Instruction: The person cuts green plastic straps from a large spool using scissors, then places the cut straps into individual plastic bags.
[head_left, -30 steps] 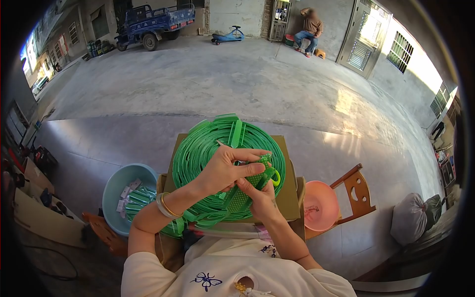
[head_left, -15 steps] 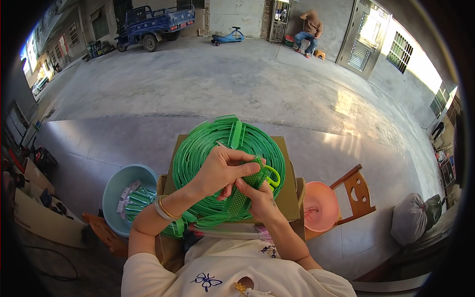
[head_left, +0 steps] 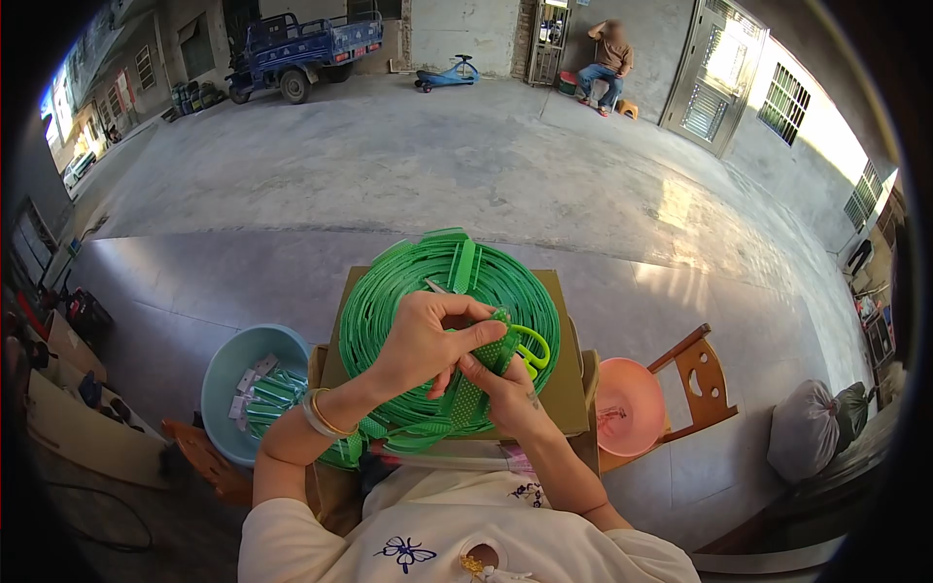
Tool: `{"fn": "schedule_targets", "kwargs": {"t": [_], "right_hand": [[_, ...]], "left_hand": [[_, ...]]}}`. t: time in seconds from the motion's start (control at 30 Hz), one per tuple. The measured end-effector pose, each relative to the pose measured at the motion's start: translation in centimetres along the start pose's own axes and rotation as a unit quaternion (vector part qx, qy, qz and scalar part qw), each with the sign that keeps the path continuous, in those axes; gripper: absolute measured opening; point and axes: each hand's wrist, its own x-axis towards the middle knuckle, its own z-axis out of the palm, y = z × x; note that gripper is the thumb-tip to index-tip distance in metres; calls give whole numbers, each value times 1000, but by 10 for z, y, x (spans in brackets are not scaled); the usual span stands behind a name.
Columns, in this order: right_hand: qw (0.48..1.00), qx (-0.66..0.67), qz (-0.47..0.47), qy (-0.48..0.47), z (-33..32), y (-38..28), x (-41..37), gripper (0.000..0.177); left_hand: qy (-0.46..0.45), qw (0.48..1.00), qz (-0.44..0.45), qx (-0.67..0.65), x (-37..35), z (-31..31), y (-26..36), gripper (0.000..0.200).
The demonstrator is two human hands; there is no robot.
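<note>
A green ribbon with pale dots (head_left: 468, 400) is pinched between both my hands above a wide coil of green strip (head_left: 389, 301). My left hand (head_left: 442, 335) closes on the ribbon's upper end, thumb pressed over it. Just below and to the right, my right hand (head_left: 503, 387) grips the same ribbon with thumb and fingers. Scissors with lime-green handles (head_left: 535, 348) lie across the coil behind my hands, the blade tip showing past my left hand and the middle hidden. Loose ends of the strip hang over the near edge.
Under the coil is a cardboard box (head_left: 569, 389). On the left, a blue basin (head_left: 219, 374) holds green packets; a pink basin (head_left: 641, 389) rests on a wooden chair (head_left: 708, 374) at right. Farther off are a seated person (head_left: 607, 68), a ride-on toy (head_left: 449, 75) and a blue cargo tricycle (head_left: 311, 49).
Both hands stay on the ribbon and shift very slightly, the fingers pressing its upper end lower and more folded. A little more of the scissor blade shows.
</note>
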Motion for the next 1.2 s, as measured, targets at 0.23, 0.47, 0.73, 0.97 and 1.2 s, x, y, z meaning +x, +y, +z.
{"fn": "schedule_targets", "kwargs": {"t": [0.23, 0.47, 0.73, 0.97, 1.2], "right_hand": [[999, -41, 2, -27, 7, -11, -2, 17], [991, 101, 15, 84, 4, -14, -4, 14], [937, 235, -203, 156, -48, -29, 0, 10], [906, 256, -264, 208, -86, -31, -1, 10], [895, 277, -239, 257, -84, -30, 3, 10]], "left_hand": [[-11, 1000, 1, 13, 0, -5, -3, 17], [-82, 991, -27, -103, 2, -7, -20, 49], [-338, 923, -182, 28, -17, -29, -39, 47], [-353, 911, -206, -52, -37, -71, -45, 21], [-298, 926, -191, -129, -49, -88, -9, 21]]}}
